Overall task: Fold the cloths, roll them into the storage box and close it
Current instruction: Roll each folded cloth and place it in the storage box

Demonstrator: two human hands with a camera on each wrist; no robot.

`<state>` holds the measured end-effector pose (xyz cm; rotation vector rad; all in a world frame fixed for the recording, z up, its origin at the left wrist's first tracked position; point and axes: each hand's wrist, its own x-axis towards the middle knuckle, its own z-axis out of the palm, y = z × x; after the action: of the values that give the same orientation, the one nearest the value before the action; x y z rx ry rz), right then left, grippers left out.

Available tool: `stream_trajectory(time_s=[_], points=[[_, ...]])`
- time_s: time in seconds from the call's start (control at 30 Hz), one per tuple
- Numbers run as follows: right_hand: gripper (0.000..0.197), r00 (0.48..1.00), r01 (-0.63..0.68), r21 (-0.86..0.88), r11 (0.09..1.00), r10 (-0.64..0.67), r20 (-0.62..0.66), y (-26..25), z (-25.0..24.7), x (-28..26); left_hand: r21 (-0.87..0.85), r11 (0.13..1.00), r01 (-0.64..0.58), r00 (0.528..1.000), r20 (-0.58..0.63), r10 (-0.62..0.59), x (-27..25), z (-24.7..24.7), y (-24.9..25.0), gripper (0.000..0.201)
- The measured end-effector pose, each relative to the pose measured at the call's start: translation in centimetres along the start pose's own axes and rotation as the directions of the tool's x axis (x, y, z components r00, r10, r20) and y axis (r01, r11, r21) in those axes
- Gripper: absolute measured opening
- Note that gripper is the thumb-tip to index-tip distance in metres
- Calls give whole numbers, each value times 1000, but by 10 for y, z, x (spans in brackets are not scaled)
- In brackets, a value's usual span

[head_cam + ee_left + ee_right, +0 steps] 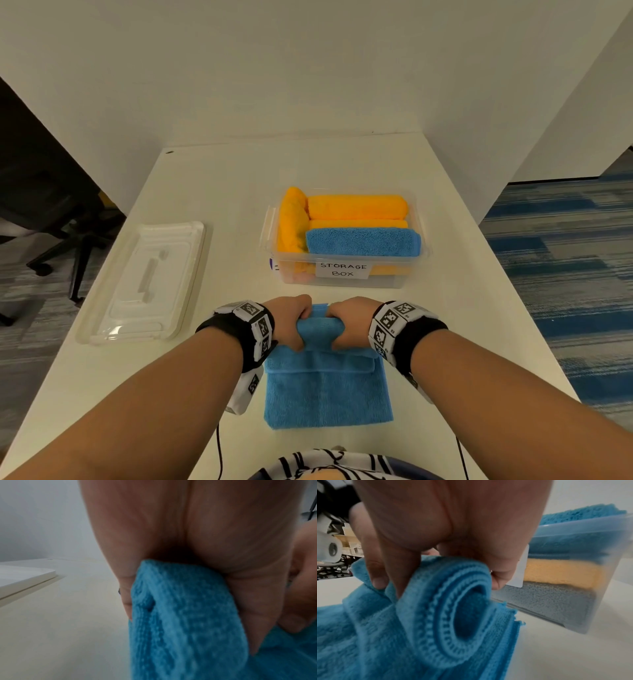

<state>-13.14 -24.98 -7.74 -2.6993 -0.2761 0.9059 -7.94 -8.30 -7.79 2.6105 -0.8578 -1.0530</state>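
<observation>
Both hands, left hand [290, 320] and right hand [350, 322], curl their fingers [376, 566] around the rolled far end of the blue cloth [327, 394] on the near worktop [445, 342]. Beyond it sits the clear box [346, 279] labelled "STORAGE BOX", packed with orange and blue rolls. Lid [144, 284] lies left.

- Two blue cloths [328, 394] (one rolled in the box, one on the worktop)
- Three orange cloths [358, 206], as far as I can count
- One storage box [342, 272]
- One lid [144, 284]
- Two hands [291, 320]
</observation>
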Motion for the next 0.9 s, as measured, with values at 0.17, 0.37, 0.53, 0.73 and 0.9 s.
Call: stream_trajectory(time_s=[0.17,0.37,0.53,0.73,0.9], points=[[25,999,-28,-147,989,24,-25,-7,7,2,38,999,34,977,211,-41,0,2,3,52],[27,998,21,-64,998,-25,-65,-6,7,2,47,997,61,956,285,-72,-2,-4,3,50],[21,969,33,-40,999,-42,-242,-2,-10,-3,-9,999,35,988,151,-34,-4,-23,5,41],[24,871,6,7,1000,-1,-492,9,-59,-20,25,999,-22,956,-293,29,-10,-69,24,31],[30,764,-55,53,997,76,-641,26,-74,-26,-5,1000,-31,882,-470,25,-5,-85,30,31]])
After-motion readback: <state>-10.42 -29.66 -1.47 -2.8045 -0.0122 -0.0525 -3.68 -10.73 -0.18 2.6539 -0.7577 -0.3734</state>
